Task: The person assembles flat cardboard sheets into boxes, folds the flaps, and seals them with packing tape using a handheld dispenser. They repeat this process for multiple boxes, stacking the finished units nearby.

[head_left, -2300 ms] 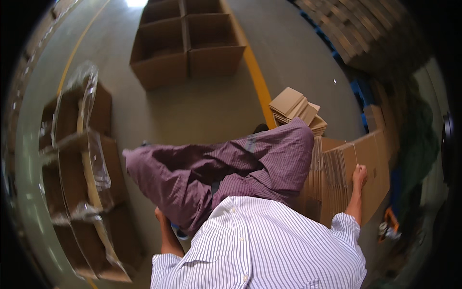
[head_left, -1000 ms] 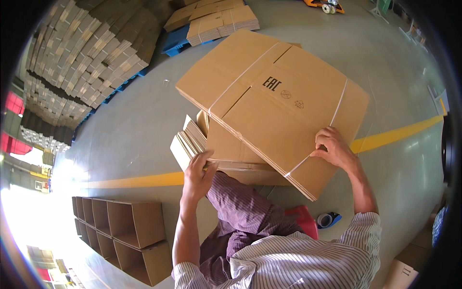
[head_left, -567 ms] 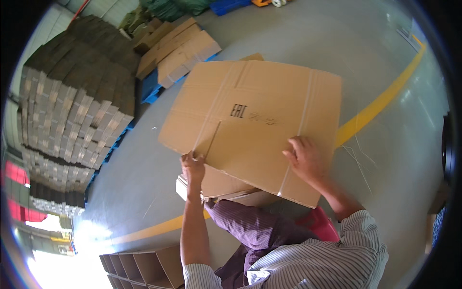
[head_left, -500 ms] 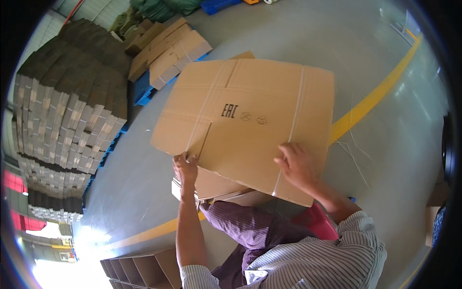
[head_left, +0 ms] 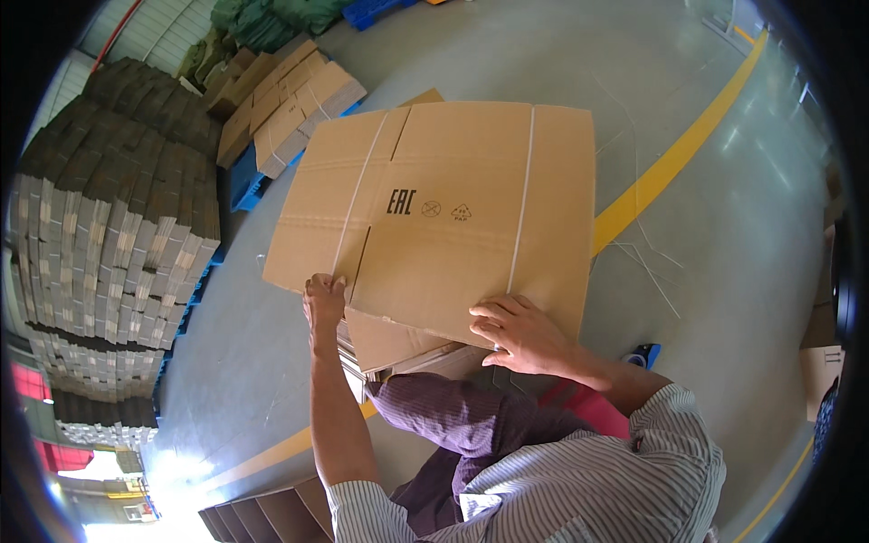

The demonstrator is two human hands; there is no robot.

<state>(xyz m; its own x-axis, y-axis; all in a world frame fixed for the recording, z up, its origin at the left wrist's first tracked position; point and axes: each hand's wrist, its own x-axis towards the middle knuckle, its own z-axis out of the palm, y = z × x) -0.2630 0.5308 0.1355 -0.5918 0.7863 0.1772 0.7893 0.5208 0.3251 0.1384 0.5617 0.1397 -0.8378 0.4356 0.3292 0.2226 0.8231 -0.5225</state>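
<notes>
A flat bundle of brown cardboard (head_left: 453, 262), tied with two white straps and printed with black symbols, lies tilted in front of my legs. My left hand (head_left: 323, 303) is closed on its near left edge, where the left strap (head_left: 354, 213) comes over. At the near right edge, my right hand (head_left: 523, 337) has its fingers on top and its thumb at the rim, beside the lower end of the right strap (head_left: 520, 210). Whether the fingers also hold the straps is hidden. More folded cardboard (head_left: 391, 342) shows under the bundle's near edge.
Tall stacks of flattened cardboard (head_left: 109, 217) stand on blue pallets at the left. Further bundles (head_left: 299, 118) lie on a blue pallet (head_left: 249, 181) behind. A partitioned carton (head_left: 272, 516) sits at lower left. Loose strap pieces (head_left: 647, 271) lie near the yellow floor line (head_left: 670, 167).
My right hand has moved from the bundle's top face left and down to its near edge by the strap. My left hand stays at the left strap. The view has shifted slightly.
</notes>
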